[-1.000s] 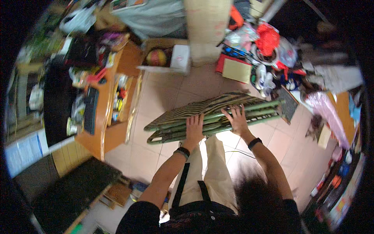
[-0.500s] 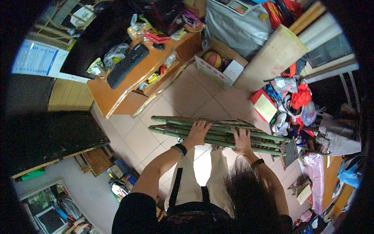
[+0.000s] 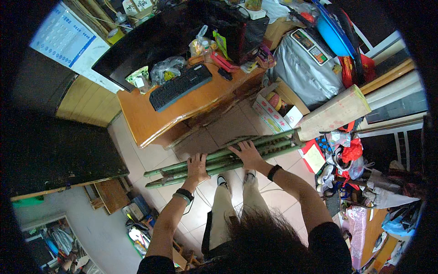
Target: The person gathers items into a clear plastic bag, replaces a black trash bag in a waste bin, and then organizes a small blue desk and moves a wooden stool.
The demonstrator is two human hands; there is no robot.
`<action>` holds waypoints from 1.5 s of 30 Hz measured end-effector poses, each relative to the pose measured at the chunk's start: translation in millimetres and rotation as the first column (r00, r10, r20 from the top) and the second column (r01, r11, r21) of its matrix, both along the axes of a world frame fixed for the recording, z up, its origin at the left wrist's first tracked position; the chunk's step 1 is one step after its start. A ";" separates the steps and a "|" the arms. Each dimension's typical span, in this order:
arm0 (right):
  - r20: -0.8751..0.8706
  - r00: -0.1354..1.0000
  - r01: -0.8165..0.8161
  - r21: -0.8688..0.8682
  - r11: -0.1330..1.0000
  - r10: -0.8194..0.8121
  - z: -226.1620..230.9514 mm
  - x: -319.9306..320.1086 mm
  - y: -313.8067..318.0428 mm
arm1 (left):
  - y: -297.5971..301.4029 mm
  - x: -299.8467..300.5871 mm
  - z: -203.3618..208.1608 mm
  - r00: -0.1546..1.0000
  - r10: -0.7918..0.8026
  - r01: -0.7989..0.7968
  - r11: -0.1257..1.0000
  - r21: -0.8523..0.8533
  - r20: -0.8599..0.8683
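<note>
A folded green tube frame point(image 3: 219, 160), long and narrow with several tubes side by side, spans the floor area in front of my legs. Its right end sits farther away than its left. My left hand point(image 3: 197, 169) wraps over the tubes left of its middle. Farther right, my right hand point(image 3: 248, 156) has its fingers curled over the upper tube and holds on too. Dark cord or mesh shows between the tubes. The undersides of my fingers are hidden, and I cannot tell whether the frame touches the floor.
An orange-brown desk point(image 3: 141, 118) with a black keyboard point(image 3: 180, 86) stands ahead on the left. Near the frame's right end are a cardboard box point(image 3: 268, 116) and a long upright carton point(image 3: 335, 114). Clutter lies along the right side; a dark tabletop point(image 3: 59, 160) is at left.
The frame has shifted left and turned, its left end now nearer me and its right end farther away. Both hands still hold it, and my view has turned.
</note>
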State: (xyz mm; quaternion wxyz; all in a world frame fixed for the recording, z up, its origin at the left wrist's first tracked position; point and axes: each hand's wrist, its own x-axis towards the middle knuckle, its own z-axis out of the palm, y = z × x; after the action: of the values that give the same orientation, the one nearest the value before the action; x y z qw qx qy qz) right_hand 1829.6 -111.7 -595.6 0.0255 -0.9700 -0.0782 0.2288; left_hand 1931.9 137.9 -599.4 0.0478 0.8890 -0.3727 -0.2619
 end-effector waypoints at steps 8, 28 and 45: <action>0.076 0.994 -0.088 0.095 0.992 0.081 -41.0 150.7 -3.5 | -1.3 107.7 -31.2 0.982 0.188 -0.186 0.950 0.251 0.017; 0.446 0.895 -0.036 0.071 0.997 0.001 -109.7 297.3 -15.8 | -2.6 241.4 -116.4 0.955 0.181 -0.244 0.931 0.271 0.236; 0.136 0.540 0.810 0.185 0.557 -0.831 -46.1 25.5 29.5 | -44.3 232.1 -44.0 0.806 -0.517 0.502 0.855 0.130 0.290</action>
State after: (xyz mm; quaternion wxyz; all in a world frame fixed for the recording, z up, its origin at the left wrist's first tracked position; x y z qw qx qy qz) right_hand 1855.1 -82.2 -641.7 0.1694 -0.9090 0.3717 0.0835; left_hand 2163.9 93.5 -643.4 -0.1051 0.7874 -0.5936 -0.1290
